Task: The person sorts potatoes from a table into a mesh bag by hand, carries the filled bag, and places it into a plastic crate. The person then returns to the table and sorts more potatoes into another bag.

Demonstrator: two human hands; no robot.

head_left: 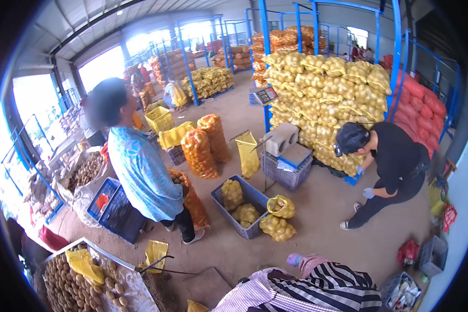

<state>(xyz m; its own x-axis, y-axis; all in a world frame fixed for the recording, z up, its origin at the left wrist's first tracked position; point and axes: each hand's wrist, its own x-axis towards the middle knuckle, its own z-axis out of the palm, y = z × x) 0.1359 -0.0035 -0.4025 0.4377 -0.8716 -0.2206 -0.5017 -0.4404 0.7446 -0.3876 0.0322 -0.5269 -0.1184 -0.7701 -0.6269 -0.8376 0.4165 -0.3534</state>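
Neither of my own hands shows in the head view. Close by at the bottom, a person in striped and checked clothing [322, 288] bends over, with a purple-gloved hand [295, 259] at the end of a pink sleeve. A person in black [400, 156] stoops at right, gloved hands low beside a stack of yellow net sacks [322, 88]. At left stands a person in a blue patterned shirt [140, 169] near an orange net sack [193, 203]. A grey-blue crate [252, 234] holds filled yellow net bags [246, 214]; two more stand against its right side.
A metal-edged table [153, 301] bears loose brown potatoes [73, 283] and a yellow net bag. Blue posts [265, 31] frame the stacked sacks. Further obstacles are a scale display [265, 95], a crate with a grey block [286, 174], orange sacks [200, 154] and dark blue crates [122, 218].
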